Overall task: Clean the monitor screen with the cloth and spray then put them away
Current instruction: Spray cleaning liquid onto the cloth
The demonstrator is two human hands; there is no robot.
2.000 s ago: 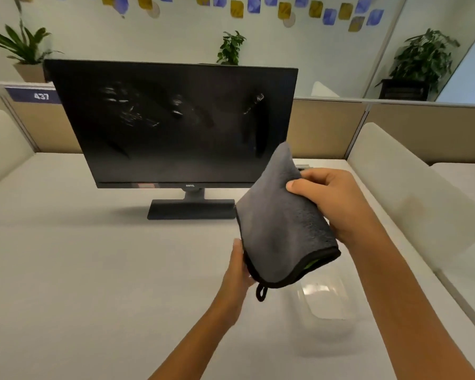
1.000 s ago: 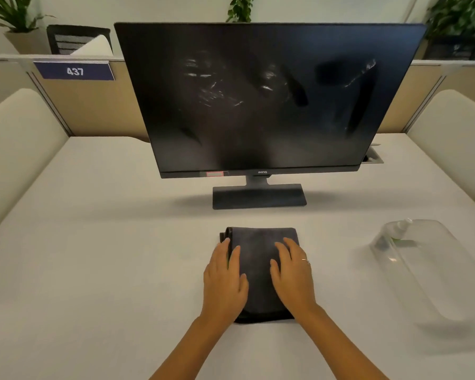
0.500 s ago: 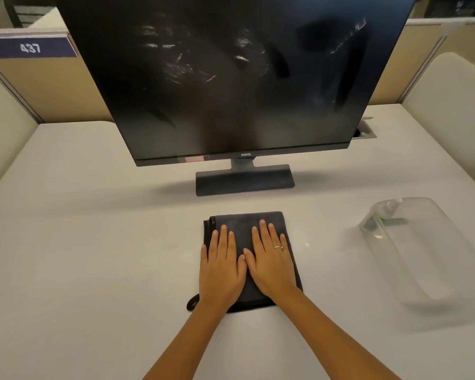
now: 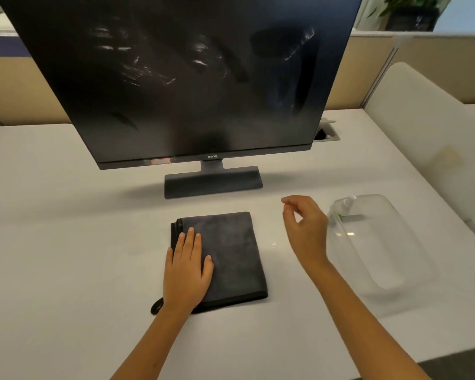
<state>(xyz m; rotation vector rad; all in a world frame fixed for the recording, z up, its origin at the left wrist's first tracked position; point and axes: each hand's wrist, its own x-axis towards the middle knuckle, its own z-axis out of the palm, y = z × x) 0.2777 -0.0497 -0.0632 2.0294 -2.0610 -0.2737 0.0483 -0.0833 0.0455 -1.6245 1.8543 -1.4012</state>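
A dark grey cloth (image 4: 233,250), folded into a rectangle, lies flat on the white desk in front of the monitor (image 4: 181,75). The black screen shows streaks and smears. My left hand (image 4: 188,267) presses flat on the cloth's left half, fingers straight. My right hand (image 4: 305,229) hovers above the desk to the right of the cloth, fingers loosely curled, holding nothing. Just right of it sits a clear plastic bin (image 4: 390,286) with the small spray bottle (image 4: 343,207) lying at its far end.
The monitor's stand base (image 4: 213,182) stands just behind the cloth. A cable port (image 4: 325,134) is set in the desk (image 4: 66,242) at the back right. Beige partitions and cream seat backs (image 4: 422,127) border the desk.
My right hand has lifted off the cloth and moved right toward the bin. My left hand stays pressed on the cloth. Earlier both hands laid the folded cloth down on the desk.
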